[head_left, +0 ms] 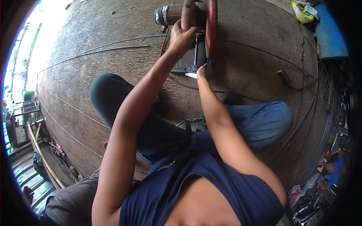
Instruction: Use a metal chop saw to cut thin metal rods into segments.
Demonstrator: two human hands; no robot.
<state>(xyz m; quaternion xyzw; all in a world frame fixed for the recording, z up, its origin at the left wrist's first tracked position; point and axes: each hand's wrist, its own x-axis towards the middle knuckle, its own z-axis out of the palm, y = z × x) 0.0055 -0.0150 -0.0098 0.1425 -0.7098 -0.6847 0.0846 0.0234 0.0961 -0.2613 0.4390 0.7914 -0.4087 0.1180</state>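
Note:
A reddish-brown cut-off machine (188,17) with a motor body stands at the top middle, silver tape around the motor's left end. Its red disc or wheel guard (212,28) is seen nearly edge-on. My left hand (183,37) is wrapped round the brown housing, its fingertips partly hidden behind it. Lower down, my right hand (202,71) is closed at the front of the dark metal base (184,62), below the disc. Beside its fingers shows a small bright white piece (191,75). What the right fingers grip is hidden.
Thin metal rods (113,49) lie on the worn brown floor (75,75) to the left. A wooden block (284,77) lies right, near a blue panel (332,34) and a yellow bag (302,13). Another person's grey-clad leg (71,199) is at lower left.

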